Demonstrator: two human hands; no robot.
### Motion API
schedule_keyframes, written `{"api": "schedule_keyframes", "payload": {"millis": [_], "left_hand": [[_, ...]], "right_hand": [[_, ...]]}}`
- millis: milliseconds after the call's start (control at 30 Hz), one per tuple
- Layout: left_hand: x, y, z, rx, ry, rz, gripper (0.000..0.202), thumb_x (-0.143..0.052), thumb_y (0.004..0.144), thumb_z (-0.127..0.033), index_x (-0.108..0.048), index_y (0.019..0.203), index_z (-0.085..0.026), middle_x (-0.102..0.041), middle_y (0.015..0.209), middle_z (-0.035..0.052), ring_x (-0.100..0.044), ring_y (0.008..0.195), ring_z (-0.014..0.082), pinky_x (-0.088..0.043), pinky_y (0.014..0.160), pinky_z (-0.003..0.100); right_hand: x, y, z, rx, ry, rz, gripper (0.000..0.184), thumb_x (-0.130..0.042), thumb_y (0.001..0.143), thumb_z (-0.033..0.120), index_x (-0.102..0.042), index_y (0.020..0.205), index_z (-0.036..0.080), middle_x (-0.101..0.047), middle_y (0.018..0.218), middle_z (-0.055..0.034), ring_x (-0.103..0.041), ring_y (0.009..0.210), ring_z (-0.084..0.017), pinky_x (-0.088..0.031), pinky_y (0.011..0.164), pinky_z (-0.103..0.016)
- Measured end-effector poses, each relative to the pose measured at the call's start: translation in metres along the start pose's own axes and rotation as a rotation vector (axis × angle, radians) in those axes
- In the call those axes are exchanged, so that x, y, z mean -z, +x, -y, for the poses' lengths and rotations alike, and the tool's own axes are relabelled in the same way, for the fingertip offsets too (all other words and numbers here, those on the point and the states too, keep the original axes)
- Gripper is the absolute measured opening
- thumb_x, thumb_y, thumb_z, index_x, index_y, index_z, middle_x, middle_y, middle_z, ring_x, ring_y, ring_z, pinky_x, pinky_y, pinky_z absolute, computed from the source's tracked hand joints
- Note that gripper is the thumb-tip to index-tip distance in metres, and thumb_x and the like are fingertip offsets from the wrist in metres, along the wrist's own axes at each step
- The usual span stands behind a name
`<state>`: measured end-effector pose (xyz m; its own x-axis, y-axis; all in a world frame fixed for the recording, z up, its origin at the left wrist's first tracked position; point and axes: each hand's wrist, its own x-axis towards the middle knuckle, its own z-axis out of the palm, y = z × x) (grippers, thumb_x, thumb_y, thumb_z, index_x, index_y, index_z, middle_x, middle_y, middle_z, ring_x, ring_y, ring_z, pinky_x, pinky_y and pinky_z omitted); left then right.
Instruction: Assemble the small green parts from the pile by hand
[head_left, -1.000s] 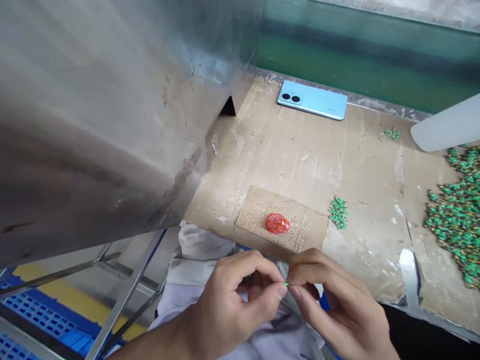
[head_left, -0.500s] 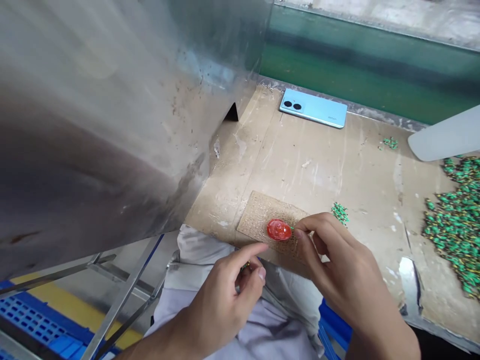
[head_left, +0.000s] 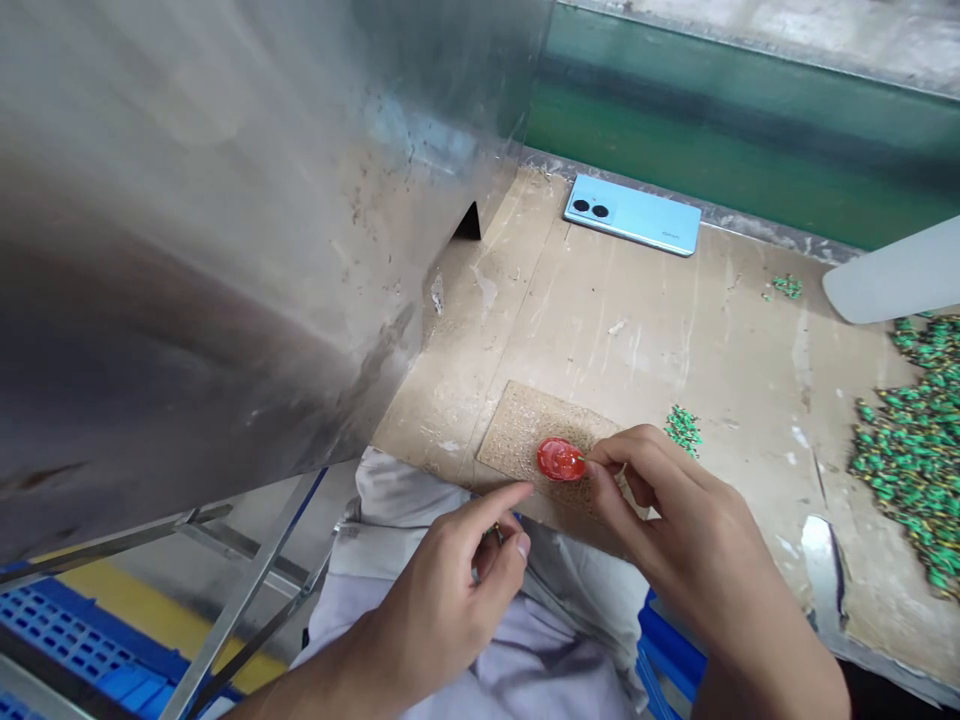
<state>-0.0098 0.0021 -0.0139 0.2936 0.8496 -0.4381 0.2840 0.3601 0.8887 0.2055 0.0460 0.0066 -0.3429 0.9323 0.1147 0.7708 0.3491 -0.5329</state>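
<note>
A round red blob (head_left: 559, 459) sits on a perforated brown board (head_left: 525, 430) near the table's front edge. My right hand (head_left: 675, 530) pinches a tiny green part between thumb and forefinger and holds its tip against the blob's right side. My left hand (head_left: 450, 600) hovers over my lap just below the board, fingers curled with the forefinger stretched forward; a few small parts seem tucked in its fingers, mostly hidden. A small heap of green parts (head_left: 682, 428) lies just behind my right hand.
A large metal housing (head_left: 225, 230) fills the left. A light blue phone (head_left: 634, 212) lies at the back of the worn table (head_left: 675, 320). A big pile of green parts (head_left: 915, 450) spreads at the right, under a white object (head_left: 892, 275). Blue crates (head_left: 67, 640) are below.
My right hand left my left hand and carried the small green part up to the red blob, where it now rests. My left hand stayed low over my lap.
</note>
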Motion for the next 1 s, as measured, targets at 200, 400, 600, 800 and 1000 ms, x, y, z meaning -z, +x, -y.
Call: {"api": "schedule_keyframes", "payload": {"millis": [200, 400, 600, 800, 1000], "left_hand": [[0.0, 0.0, 0.002, 0.01, -0.002, 0.002, 0.047, -0.051, 0.101, -0.031, -0.067, 0.142, -0.014, -0.074, 0.095, 0.0077, -0.068, 0.079, 0.0194, -0.057, 0.073, 0.032], [-0.001, -0.001, 0.003, 0.025, 0.001, -0.002, 0.047, -0.051, 0.101, -0.032, -0.066, 0.143, -0.017, -0.074, 0.097, 0.0074, -0.067, 0.079, 0.0195, -0.057, 0.073, 0.032], [-0.001, -0.001, 0.005, 0.027, 0.002, -0.01, 0.046, -0.052, 0.101, -0.032, -0.067, 0.141, -0.017, -0.073, 0.095, 0.0067, -0.067, 0.081, 0.0196, -0.056, 0.072, 0.031], [-0.002, -0.001, 0.009, -0.003, -0.007, -0.015, 0.044, -0.052, 0.102, -0.032, -0.066, 0.141, -0.016, -0.072, 0.097, 0.006, -0.067, 0.081, 0.0181, -0.056, 0.073, 0.029], [-0.001, -0.001, 0.01, -0.013, -0.003, -0.013, 0.044, -0.051, 0.102, -0.032, -0.066, 0.141, -0.017, -0.07, 0.095, 0.0044, -0.067, 0.078, 0.0167, -0.056, 0.069, 0.028]], "right_hand": [[0.001, 0.002, -0.001, 0.006, 0.017, 0.01, 0.011, -0.054, 0.109, 0.023, -0.059, 0.099, 0.023, -0.065, 0.091, -0.0009, -0.062, 0.073, -0.014, -0.045, 0.063, -0.028], [-0.002, 0.004, -0.002, 0.006, 0.023, 0.014, 0.01, -0.055, 0.109, 0.023, -0.06, 0.099, 0.022, -0.064, 0.091, 0.0002, -0.062, 0.073, -0.013, -0.045, 0.064, -0.028], [0.006, 0.0, -0.003, -0.026, 0.083, 0.006, 0.011, -0.054, 0.109, 0.024, -0.06, 0.1, 0.023, -0.063, 0.091, 0.0006, -0.06, 0.072, -0.012, -0.046, 0.064, -0.026], [0.014, -0.019, -0.024, -0.1, 0.006, -0.035, 0.01, -0.057, 0.106, 0.027, -0.062, 0.097, 0.025, -0.061, 0.085, 0.0018, -0.053, 0.063, -0.012, -0.044, 0.059, -0.027], [0.008, -0.034, -0.039, -0.181, -0.02, -0.03, 0.012, -0.059, 0.103, 0.028, -0.063, 0.092, 0.026, -0.06, 0.078, 0.0023, -0.053, 0.061, -0.013, -0.042, 0.056, -0.027]]}}
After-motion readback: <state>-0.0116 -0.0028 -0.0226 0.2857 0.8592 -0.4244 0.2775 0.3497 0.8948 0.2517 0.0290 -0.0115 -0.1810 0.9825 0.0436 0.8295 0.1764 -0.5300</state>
